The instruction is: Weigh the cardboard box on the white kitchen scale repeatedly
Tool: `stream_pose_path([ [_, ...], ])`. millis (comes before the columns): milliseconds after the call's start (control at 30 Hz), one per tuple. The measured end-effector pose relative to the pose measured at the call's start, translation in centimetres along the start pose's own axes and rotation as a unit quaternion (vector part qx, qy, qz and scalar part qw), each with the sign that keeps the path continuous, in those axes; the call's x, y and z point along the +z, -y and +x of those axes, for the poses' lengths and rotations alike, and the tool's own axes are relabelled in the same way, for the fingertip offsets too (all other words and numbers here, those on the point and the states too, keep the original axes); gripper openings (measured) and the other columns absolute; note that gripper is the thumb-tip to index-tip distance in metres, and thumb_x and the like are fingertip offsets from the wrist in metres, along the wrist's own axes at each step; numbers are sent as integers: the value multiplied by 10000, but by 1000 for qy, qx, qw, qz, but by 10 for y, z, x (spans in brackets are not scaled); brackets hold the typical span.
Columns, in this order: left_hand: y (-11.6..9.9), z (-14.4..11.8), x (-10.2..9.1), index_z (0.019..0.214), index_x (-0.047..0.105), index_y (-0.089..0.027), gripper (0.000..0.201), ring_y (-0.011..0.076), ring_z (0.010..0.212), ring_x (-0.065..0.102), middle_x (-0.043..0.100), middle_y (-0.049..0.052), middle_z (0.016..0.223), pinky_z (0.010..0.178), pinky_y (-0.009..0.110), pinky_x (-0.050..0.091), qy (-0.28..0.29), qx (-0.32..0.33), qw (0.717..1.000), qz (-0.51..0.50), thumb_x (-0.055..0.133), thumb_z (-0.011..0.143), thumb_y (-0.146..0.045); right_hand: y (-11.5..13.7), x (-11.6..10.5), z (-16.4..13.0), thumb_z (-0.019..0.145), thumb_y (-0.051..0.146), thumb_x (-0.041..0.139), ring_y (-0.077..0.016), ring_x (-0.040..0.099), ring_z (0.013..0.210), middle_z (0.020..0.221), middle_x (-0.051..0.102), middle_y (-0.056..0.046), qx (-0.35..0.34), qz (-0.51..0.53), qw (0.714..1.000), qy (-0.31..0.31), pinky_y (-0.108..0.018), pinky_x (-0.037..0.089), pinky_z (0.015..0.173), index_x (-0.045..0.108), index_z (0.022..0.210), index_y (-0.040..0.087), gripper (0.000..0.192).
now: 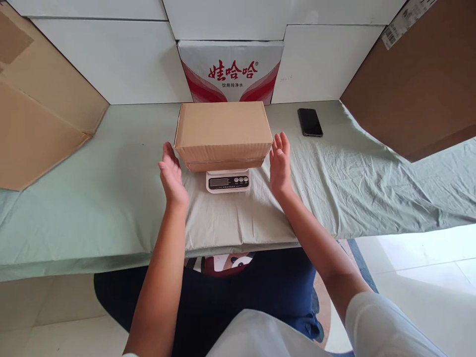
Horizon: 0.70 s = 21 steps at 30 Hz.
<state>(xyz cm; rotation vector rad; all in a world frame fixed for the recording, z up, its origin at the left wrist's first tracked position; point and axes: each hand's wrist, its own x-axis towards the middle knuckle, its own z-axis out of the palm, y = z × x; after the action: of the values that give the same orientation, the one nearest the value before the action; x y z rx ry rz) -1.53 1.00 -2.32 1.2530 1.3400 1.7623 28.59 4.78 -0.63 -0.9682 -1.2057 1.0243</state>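
Note:
A closed brown cardboard box (pixel 225 129) rests on a small white digital scale (pixel 228 182), covering most of its weighing surface. The scale's dark display and its round buttons face me; I cannot read any figure on the display. At the box's left side, my left hand (pixel 172 174) is upright with fingers stretched out and nothing in it. My right hand (pixel 280 163) stands on the other side, fingers extended, its tips close to the box's right front corner; whether they touch it I cannot tell.
A black phone (pixel 310 122) lies on the green cloth (pixel 134 198) to the right. Behind the box stands a white carton (pixel 232 72) with red lettering, against white panels. Large cardboard pieces border the left (pixel 40 109) and right (pixel 416 84).

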Motion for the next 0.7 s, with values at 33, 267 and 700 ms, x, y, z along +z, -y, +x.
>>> stream_pose_path([
  [33, 0, -1, 2, 1742, 513, -421, 984, 282, 1833, 240, 365, -9, 1930, 1510, 480, 237, 0, -1, 1000, -4, 209, 1001, -993, -2, 1, 0, 970, 822, 500, -301, 193, 1873, 1963, 254, 42, 1, 3, 1000, -1, -684, 249, 1502, 309, 1729, 499, 848],
  [267, -12, -5, 11, 1746, 498, -394, 1003, 323, 1829, 263, 335, 33, 1944, 1484, 500, 289, 24, 29, 999, -33, 239, 991, -1000, -2, 4, -1, 955, 807, 520, -288, 200, 1870, 1967, 241, 8, 13, 16, 1000, 0, -645, 236, 1516, 333, 1726, 450, 871],
  [700, -5, -2, 8, 1732, 508, -359, 1070, 337, 1830, 262, 368, 47, 1929, 1471, 492, 321, 22, 51, 997, -50, 314, 931, -1043, -3, 5, -1, 945, 799, 597, -347, 305, 1827, 1873, 434, 21, -13, 56, 998, -7, -685, 257, 1503, 515, 1593, 461, 736],
])
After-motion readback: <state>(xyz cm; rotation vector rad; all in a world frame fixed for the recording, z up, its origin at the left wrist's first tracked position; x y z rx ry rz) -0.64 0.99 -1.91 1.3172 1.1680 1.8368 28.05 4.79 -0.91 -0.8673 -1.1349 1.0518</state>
